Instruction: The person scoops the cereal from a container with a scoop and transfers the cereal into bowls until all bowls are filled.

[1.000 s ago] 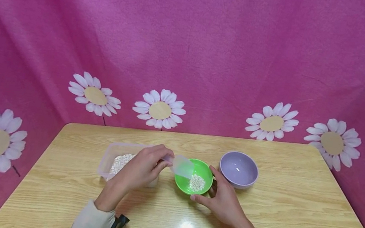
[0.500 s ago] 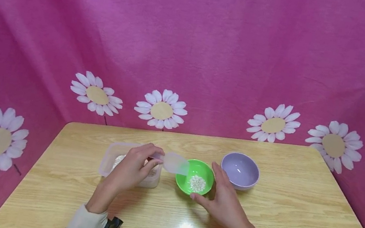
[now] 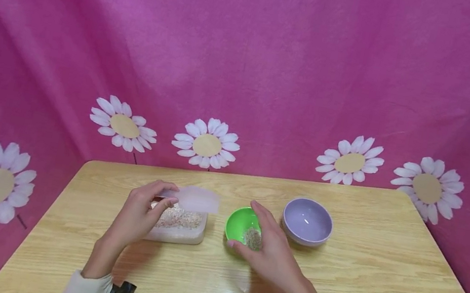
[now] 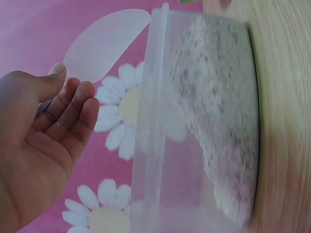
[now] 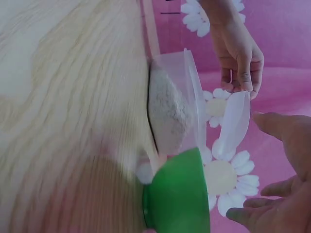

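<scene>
My left hand [image 3: 137, 213] pinches the handle end of a translucent plastic scoop [image 3: 199, 199]. The scoop hangs over a clear plastic container [image 3: 180, 236] partly filled with pale oat-like flakes [image 4: 218, 97], heaped against one side in the left wrist view. To the right sits a small green bowl [image 3: 235, 224] with a little pile of flakes in it. My right hand [image 3: 276, 250] hovers over the bowl's right side, thumb and fingers spread and holding nothing. In the right wrist view its fingers [image 5: 272, 124] are apart from the green bowl [image 5: 180, 194].
A purple bowl [image 3: 307, 222] with nothing in it stands behind my right hand, right of the green bowl. All of this is on a light wooden table [image 3: 381, 272]. A pink curtain [image 3: 247, 66] with printed daisies hangs behind the far edge.
My left hand has drawn the scoop leftward from the green bowl to above the container. My right hand has let go of the green bowl's rim and shifted left above it.
</scene>
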Motion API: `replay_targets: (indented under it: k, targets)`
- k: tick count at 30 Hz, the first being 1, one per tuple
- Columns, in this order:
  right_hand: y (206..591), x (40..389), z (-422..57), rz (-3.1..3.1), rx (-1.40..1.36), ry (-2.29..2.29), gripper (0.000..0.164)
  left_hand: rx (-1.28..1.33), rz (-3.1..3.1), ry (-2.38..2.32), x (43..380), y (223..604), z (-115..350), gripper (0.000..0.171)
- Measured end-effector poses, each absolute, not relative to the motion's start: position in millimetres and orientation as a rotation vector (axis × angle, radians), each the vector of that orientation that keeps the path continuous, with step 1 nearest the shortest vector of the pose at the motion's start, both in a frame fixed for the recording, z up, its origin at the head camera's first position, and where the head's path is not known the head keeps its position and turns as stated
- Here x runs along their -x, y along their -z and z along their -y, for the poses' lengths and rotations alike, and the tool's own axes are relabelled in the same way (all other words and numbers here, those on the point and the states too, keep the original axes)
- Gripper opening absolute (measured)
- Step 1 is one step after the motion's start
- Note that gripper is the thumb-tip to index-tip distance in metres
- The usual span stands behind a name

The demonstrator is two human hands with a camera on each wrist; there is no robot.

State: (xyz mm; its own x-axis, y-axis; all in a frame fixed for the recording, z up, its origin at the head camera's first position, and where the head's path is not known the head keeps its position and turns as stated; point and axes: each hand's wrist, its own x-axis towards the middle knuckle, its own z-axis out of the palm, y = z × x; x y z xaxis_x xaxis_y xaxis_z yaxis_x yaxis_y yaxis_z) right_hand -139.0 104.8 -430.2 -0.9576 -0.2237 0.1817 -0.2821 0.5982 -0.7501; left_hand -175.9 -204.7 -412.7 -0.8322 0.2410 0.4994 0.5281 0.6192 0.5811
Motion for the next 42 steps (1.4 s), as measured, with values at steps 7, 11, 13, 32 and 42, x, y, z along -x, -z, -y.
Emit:
replay_targets:
  k: [7, 11, 13, 32, 42]
  targets:
    - [436, 141, -81, 2.775, -0.442, -1.404, 0.095, 0.521, 2.473, 1.072, 173, 416, 224, 0.02]
    - [439, 143, -68, 2.756, -0.469, -1.459, 0.093, 0.479, 2.475, 1.083, 172, 418, 235, 0.021]
    - [440, 143, -62, 2.745, -0.486, -1.477, 0.093, 0.466, 2.472, 1.092, 171, 419, 240, 0.02]
    - [453, 150, -27, 2.757, -0.592, -1.513, 0.095, 0.417, 2.434, 1.083, 167, 429, 287, 0.021]
    - [462, 152, -18, 2.776, -0.596, -1.535, 0.094, 0.38, 2.52, 1.076, 167, 430, 297, 0.017]
